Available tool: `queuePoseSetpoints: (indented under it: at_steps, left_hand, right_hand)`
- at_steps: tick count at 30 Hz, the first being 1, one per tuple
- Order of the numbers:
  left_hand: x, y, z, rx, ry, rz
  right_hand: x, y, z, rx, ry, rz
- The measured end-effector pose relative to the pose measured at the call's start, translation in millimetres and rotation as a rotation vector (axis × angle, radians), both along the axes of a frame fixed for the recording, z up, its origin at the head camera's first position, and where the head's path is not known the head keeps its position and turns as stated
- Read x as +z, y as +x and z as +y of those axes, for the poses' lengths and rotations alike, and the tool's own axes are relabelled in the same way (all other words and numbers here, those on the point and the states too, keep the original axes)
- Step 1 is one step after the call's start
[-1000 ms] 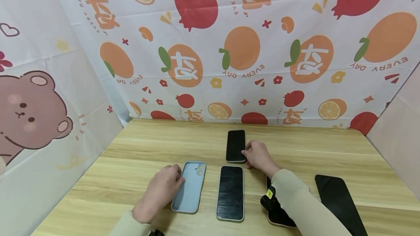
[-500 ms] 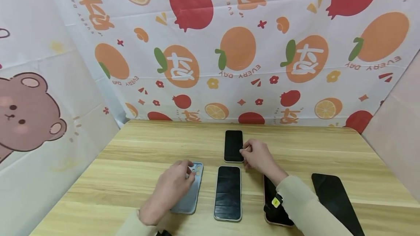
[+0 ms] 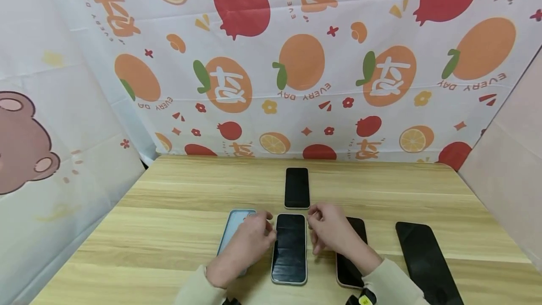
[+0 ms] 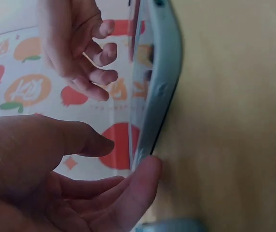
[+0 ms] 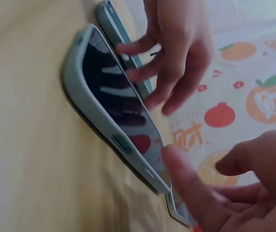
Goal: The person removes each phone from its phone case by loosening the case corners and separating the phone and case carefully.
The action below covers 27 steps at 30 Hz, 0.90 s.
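Note:
A phone in a pale case (image 3: 289, 248) lies screen up between my hands. My left hand (image 3: 251, 240) reaches over a light blue phone case (image 3: 232, 228), its fingertips at the phone's left edge. In the left wrist view, a fingertip (image 4: 147, 169) is right at the pale case's rim; contact is unclear. My right hand (image 3: 332, 230) hovers at the phone's right side, thumb and fingers apart. The right wrist view has one fingertip (image 5: 174, 154) close to the phone's corner. Neither hand grips anything. Part of the blue case is hidden beneath the left hand.
Behind the middle phone lies another black-screened phone (image 3: 297, 188). A third phone (image 3: 348, 267) sits partly under my right forearm. Farther right is a larger black slab-like device (image 3: 429, 262). The wooden table (image 3: 169, 229) meets a fruit-print cloth (image 3: 258, 121) at the back.
My left hand has moved right from the blue case to the middle phone. My right hand has left the back phone and come nearer, beside the middle phone. The view has shifted slightly.

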<state>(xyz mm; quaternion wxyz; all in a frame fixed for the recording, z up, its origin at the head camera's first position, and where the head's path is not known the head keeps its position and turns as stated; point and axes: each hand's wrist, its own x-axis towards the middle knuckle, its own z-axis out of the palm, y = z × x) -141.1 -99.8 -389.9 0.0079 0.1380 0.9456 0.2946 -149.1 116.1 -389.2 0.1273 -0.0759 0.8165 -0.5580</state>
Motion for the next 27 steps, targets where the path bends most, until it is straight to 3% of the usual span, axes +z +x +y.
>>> queuePoseSetpoints:
  at_steps: [5, 8, 14, 19, 21, 27]
  left_hand:
    - [-5.4, 0.1, 7.4, 0.010, -0.005, 0.002]
    - [-6.6, -0.9, 9.3, 0.018, 0.034, -0.053]
    - [-7.8, -1.7, 11.0, 0.012, 0.203, -0.227]
    - [-8.2, -4.0, 10.3, -0.021, 0.238, -0.230]
    - [-8.7, -4.7, 9.1, -0.041, 0.298, -0.269]
    - [-9.0, -5.0, 5.6, -0.066, 0.589, -0.498]
  right_hand:
    - [-5.8, 13.9, -0.5, 0.104, 0.065, -0.058]
    - [-8.6, 19.2, -2.6, 0.126, 0.082, -0.068]
    - [-13.5, 24.6, -7.8, 0.096, 0.081, -0.072]
    - [-17.8, 25.0, -10.3, 0.084, 0.106, -0.036]
    - [-17.9, 25.0, -10.2, 0.089, 0.106, -0.035]
    - [-15.4, 24.4, -10.9, 0.116, 0.085, -0.042]
